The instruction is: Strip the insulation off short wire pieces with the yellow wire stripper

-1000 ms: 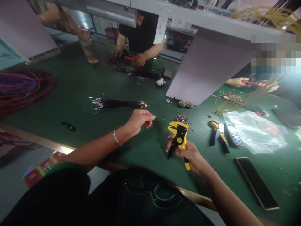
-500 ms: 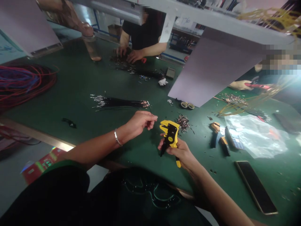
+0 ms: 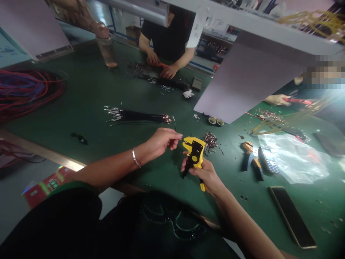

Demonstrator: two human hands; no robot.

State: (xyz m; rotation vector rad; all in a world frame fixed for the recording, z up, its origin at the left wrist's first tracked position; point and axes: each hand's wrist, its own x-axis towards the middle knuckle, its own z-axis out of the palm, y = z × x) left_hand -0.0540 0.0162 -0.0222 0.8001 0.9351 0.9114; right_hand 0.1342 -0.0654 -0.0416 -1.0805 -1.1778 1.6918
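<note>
My left hand (image 3: pixel 165 140) pinches a thin black wire (image 3: pixel 175 124), whose pale tip sticks up behind the fingers. In my right hand (image 3: pixel 203 171) is a yellow and black wire stripper (image 3: pixel 194 155), gripped round its handles. The stripper's jaws lie close to my left fingertips; whether the wire's near end touches them I cannot tell. Beyond my left hand lies a bundle of black wires (image 3: pixel 140 117), with silvery tips on the left and coppery ends on the right. A pile of small dark offcuts (image 3: pixel 210 141) sits just behind the stripper.
Right of me lie a second yellow-and-black tool (image 3: pixel 250 154), a keypad phone (image 3: pixel 269 160), a plastic bag (image 3: pixel 302 158) and a smartphone (image 3: pixel 293 217). Tape rolls (image 3: pixel 216 121) stand by an upright panel (image 3: pixel 229 79). Coiled red and blue wires (image 3: pixel 29 93) fill the left. Co-workers' hands (image 3: pixel 168 71) work across the table.
My left hand has shifted slightly right with the wire, closer to the stripper's jaws. The stripper has moved slightly left. Across the table, a co-worker's hands have moved right and apart.
</note>
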